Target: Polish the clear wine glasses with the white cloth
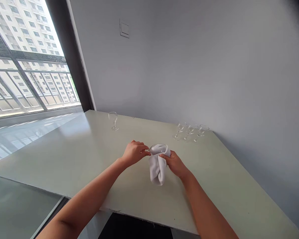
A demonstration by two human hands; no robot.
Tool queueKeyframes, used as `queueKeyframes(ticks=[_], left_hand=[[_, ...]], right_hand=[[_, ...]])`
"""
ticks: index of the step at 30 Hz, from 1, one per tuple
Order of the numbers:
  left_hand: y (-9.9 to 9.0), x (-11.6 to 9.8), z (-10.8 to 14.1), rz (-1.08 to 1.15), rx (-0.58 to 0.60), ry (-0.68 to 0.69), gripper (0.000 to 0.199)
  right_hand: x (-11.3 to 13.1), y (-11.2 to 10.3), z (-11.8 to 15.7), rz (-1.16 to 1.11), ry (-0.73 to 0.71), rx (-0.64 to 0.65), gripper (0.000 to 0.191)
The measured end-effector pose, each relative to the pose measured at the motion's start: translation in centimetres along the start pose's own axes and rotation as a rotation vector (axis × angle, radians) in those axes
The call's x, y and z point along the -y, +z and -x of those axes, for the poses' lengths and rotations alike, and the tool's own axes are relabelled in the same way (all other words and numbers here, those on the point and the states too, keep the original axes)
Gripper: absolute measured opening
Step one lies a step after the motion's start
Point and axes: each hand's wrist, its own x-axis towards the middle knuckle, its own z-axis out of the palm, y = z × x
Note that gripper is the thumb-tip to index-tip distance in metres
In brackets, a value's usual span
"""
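Near the middle of the view, a clear stemmed glass (154,150) lies tipped sideways between my two hands. My left hand (136,152) pinches it at the stem end, fingers closed. A white cloth (157,169) wraps round the bowl, and its loose end hangs down over the table. My right hand (174,162) grips the cloth around the glass from the right, thumb on top. The fingers of that hand behind the cloth are hidden.
The pale table (97,156) reaches back to the grey wall (214,66). One stemmed glass (113,120) stands at the back left. Three more stemmed glasses (190,131) stand close together at the back right. A window (27,66) is on the left.
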Motion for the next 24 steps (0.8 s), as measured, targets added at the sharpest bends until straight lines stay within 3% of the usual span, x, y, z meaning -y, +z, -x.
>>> queueKeyframes(ticks=[4,6,8,10,12,14,16,19,21,24], left_hand=[[-0.8,0.9,-0.3,0.444,0.277,-0.245,0.035],[-1.2,1.0,-0.4,0.616,0.420,-0.305,0.037],[-1.4,1.3,-0.5,0.705,0.480,-0.340,0.037],[-1.3,1.7,-0.7,0.719,0.436,-0.401,0.037],[-1.1,2.3,-0.8,0.655,0.320,-0.489,0.038],[-0.7,2.6,-0.8,0.534,0.210,-0.556,0.039],[-0.1,2.3,-0.6,0.384,0.157,-0.543,0.037],[1.1,1.0,-0.3,0.135,0.100,-0.380,0.030],[1.8,0.0,0.0,0.025,0.050,-0.220,0.029],[2.1,-1.1,0.3,0.028,0.016,-0.048,0.028]], right_hand=[[2.0,-0.2,1.2,0.290,0.015,0.172,0.027],[2.4,-0.9,1.4,0.413,0.008,0.202,0.024],[2.5,-2.0,1.3,0.501,-0.037,0.170,0.022],[2.2,-3.4,0.9,0.562,-0.117,0.022,0.022],[1.9,-4.4,0.5,0.643,-0.223,-0.216,0.025],[1.4,-4.2,0.1,0.790,-0.374,-0.402,0.032],[0.9,-2.7,-0.1,0.982,-0.538,-0.401,0.042],[0.1,0.8,-0.5,1.193,-0.653,-0.189,0.048],[-0.1,2.2,-0.9,1.192,-0.634,-0.143,0.040],[-0.1,1.3,-1.6,0.924,-0.495,-0.286,0.036]])
